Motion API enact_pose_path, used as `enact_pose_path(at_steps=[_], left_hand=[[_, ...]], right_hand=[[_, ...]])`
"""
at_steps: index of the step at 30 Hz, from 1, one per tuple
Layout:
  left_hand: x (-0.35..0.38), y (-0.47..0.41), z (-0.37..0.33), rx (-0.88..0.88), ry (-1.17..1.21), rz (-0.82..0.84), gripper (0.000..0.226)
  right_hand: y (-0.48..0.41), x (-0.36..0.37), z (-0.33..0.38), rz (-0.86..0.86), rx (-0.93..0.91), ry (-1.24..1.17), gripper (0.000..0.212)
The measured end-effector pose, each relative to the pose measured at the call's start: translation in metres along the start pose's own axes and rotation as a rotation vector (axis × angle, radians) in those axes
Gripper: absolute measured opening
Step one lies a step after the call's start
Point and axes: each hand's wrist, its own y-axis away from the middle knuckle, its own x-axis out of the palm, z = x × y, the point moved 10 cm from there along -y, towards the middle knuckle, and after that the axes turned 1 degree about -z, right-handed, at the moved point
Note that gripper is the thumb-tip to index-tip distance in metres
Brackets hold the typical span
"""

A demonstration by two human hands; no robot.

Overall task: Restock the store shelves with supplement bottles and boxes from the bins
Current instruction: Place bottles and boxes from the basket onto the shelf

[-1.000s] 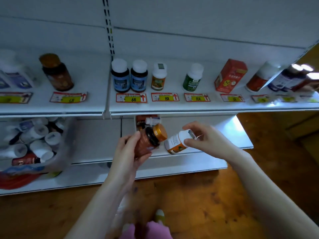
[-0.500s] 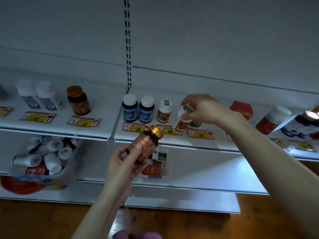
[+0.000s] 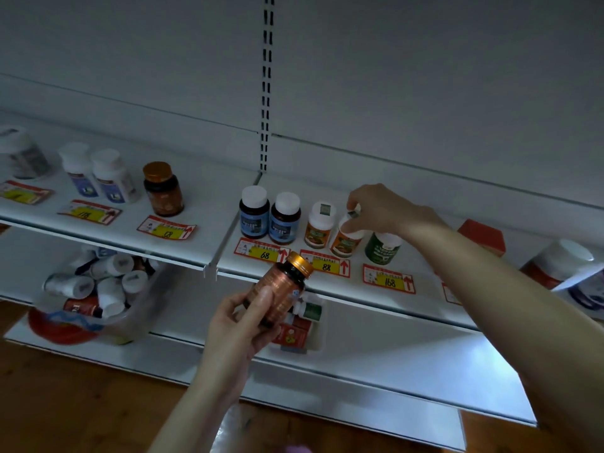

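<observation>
**Which bottle are you putting up?**

The orange-label bottle point(image 3: 345, 241). My right hand point(image 3: 384, 212) pinches it by its white cap, fingers curled over the top. It leans with the cap toward one o'clock and its base down at the upper shelf point(image 3: 202, 230). I cannot tell whether it rests there fully.

**What is around it?**

A matching bottle point(image 3: 320, 228) stands upright just beside it at nine o'clock. A green bottle point(image 3: 382, 250) is close at three o'clock, partly under my wrist. The price tag marked 88 point(image 3: 325, 264) lies at six o'clock. Further toward nine o'clock, two blue-label bottles point(image 3: 254, 212) stand side by side.

**And your other hand?**

My left hand point(image 3: 238, 325) grips a copper bottle point(image 3: 281, 291) with a gold cap, thumb across its front. It is tilted in the air before the shelf edge, at seven o'clock from the orange one and apart from it.

**Further out?**

Far toward nine o'clock on the same shelf stands a brown bottle point(image 3: 163, 189) with a gold cap. On the lower shelf at eight o'clock, a clear bin point(image 3: 143, 307) holds white-capped bottles lying jumbled. Behind my left hand, a small tray point(image 3: 322, 335) holds red packs and a green-and-white bottle. A red box point(image 3: 482, 237) sits at three o'clock, beyond my forearm.
</observation>
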Motion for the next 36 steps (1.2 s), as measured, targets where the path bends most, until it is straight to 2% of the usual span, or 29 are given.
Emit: enact_pose_path(at_steps=[5,15,19,21,25,28,31,36], left_hand=[[0.002,0.0,0.001,0.007,0.007,-0.002,0.042],[0.003,0.001,0.0,-0.019,0.022,0.021,0.055],[0.006,0.004,-0.006,-0.022,0.017,0.039,0.057],[0.005,0.004,-0.012,-0.01,0.024,0.039,0.059],[0.003,0.006,-0.023,-0.01,0.04,0.069,0.058],[0.005,0.009,-0.031,-0.022,0.06,0.14,0.053],[0.002,0.012,-0.039,-0.05,0.108,0.201,0.05],[-0.027,0.012,-0.057,-0.042,0.108,0.198,0.045]], right_hand=[[-0.006,0.002,0.004,-0.013,-0.013,0.008,0.044],[-0.008,0.002,0.002,-0.036,-0.012,0.009,0.043],[-0.001,0.003,0.002,-0.012,0.006,0.008,0.056],[0.007,-0.007,0.004,-0.071,0.029,-0.011,0.057],[0.036,-0.035,0.025,-0.286,0.035,-0.272,0.031],[0.059,-0.024,0.066,-0.199,-0.09,-0.511,0.019],[0.076,-0.004,0.103,-0.06,-0.128,-0.795,0.01],[0.076,0.01,0.135,-0.083,-0.088,-0.92,0.01]])
